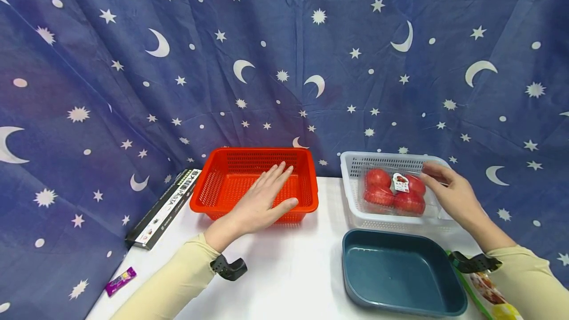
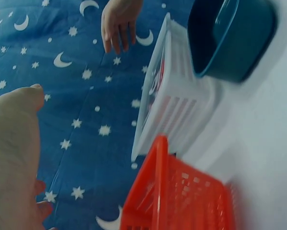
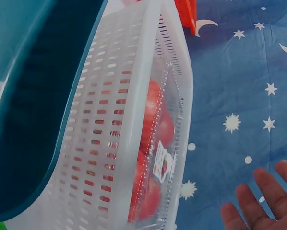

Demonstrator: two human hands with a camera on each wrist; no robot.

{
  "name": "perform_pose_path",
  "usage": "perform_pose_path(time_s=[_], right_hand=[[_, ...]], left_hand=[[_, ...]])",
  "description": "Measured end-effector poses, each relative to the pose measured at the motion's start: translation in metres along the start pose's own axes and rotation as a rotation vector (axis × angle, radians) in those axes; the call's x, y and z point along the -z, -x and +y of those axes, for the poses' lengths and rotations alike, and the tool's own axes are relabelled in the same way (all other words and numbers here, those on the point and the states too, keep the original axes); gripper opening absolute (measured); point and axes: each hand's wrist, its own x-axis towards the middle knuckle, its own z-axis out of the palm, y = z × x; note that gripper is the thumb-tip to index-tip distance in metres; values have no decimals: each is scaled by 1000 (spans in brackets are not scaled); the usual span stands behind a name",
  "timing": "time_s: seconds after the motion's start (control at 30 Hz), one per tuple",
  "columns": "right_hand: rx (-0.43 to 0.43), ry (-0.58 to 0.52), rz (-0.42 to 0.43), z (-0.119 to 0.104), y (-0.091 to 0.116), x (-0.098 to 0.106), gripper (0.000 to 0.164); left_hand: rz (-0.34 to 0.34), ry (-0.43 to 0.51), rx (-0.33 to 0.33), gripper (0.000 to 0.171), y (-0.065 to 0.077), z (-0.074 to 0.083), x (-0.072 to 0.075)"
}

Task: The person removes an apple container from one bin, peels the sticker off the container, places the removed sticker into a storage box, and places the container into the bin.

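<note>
My left hand [image 1: 262, 204] reaches over the front of the red basket [image 1: 209, 196], its fingers extended and nothing held in it. The red basket has a bare perforated floor. My right hand [image 1: 453, 194] hovers by the right rim of the white basket [image 1: 351, 216], fingers slightly bent and empty. Inside that basket lies a clear plastic pack of tomatoes [image 1: 410, 202] with a white label [image 1: 400, 182]. In the right wrist view the fingers of the right hand [image 3: 263, 203] are spread, apart from the pack.
A dark teal tub [image 1: 400, 270] stands in front of the white basket. Partly under the right forearm lies a green-edged food packet [image 1: 486, 290]. On the left are a black-and-white pasta box [image 1: 166, 209] and a small purple packet [image 1: 121, 281]. A starry blue curtain [image 1: 284, 63] hangs behind.
</note>
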Motion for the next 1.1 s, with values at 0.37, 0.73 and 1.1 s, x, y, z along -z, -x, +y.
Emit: perform_pose_path(time_s=[0.37,0.73,1.1], right_hand=[[-52,-19,-23,9,-2,-9,55],[-139,-17,-172,22,-19,-15,70],[-299,5,-291,37,-36,-5,89]], left_hand=[[-67,137,-50,77,-13,32,-41],[-153,185,-116,70,-33,64,-88],[-148,216,18,71,-60,72,-120]])
